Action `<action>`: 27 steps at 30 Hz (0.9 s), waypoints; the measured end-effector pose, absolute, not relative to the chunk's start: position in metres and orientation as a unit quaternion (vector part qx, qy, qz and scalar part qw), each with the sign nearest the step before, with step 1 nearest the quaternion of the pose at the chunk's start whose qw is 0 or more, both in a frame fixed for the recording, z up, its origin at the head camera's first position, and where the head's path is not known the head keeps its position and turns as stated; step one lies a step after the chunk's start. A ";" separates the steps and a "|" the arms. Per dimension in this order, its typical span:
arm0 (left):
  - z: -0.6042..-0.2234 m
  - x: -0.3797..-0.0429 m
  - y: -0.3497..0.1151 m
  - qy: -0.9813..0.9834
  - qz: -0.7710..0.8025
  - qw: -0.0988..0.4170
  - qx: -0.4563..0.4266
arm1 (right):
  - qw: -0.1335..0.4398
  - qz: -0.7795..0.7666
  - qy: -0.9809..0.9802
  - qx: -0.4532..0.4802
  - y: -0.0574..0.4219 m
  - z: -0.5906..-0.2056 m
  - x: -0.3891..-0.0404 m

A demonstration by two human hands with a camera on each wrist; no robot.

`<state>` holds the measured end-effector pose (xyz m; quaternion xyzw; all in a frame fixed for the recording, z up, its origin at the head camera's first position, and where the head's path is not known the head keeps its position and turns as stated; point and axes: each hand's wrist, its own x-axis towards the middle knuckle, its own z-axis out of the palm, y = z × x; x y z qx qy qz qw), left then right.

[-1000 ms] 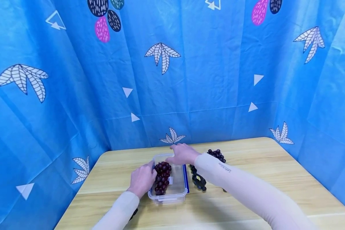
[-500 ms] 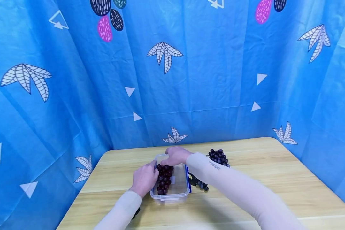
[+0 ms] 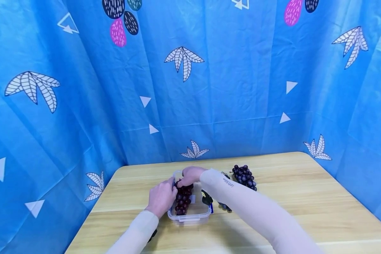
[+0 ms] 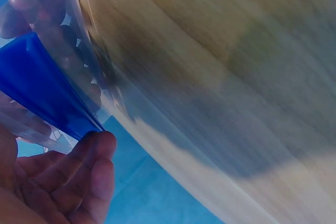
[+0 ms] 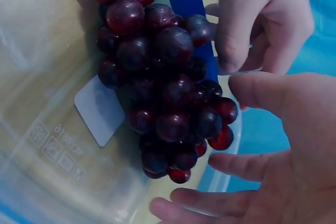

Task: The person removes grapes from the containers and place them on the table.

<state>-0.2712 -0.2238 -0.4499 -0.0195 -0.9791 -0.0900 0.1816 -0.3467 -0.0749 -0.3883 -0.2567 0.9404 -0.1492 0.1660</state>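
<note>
A clear plastic food container (image 3: pixel 195 219) with blue side flaps stands uncovered on the table. Inside, along its left side, lies a bunch of dark red grapes (image 3: pixel 183 203). My left hand (image 3: pixel 161 197) is at the container's left side, pinching the edge of a blue locking flap (image 4: pixel 44 85) between thumb and fingers. Over the far end of the bunch is my right hand (image 3: pixel 190 175). In the right wrist view its thumb and fingers (image 5: pixel 236 163) are spread around the bunch's end, right beside the lowest grapes. A white label (image 5: pixel 100 109) shows in the container.
A bunch of dark purple grapes (image 3: pixel 244 176) lies on the wooden table (image 3: pixel 289 197) right of the container. More dark grapes (image 3: pixel 224 207) show partly behind my right sleeve (image 3: pixel 241 201). A blue patterned curtain (image 3: pixel 228 88) surrounds the table's back and sides.
My right hand has come down and slightly left from over the container's far part to the far end of the red grapes. My left hand keeps its place at the container's left side.
</note>
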 end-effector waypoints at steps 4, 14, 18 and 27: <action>-0.451 -0.271 -0.223 -0.978 -0.087 0.188 -0.024 | 0.209 -0.195 0.927 -0.241 -0.079 -0.397 -0.349; -0.450 -0.271 -0.225 -0.978 -0.092 0.186 -0.027 | 0.249 -0.244 0.908 -0.233 -0.081 -0.400 -0.352; -0.451 -0.272 -0.225 -0.977 -0.093 0.188 -0.029 | 0.249 -0.250 0.907 -0.230 -0.083 -0.400 -0.349; -0.451 -0.272 -0.225 -0.977 -0.098 0.186 -0.021 | 0.230 -0.217 0.919 -0.236 -0.087 -0.406 -0.351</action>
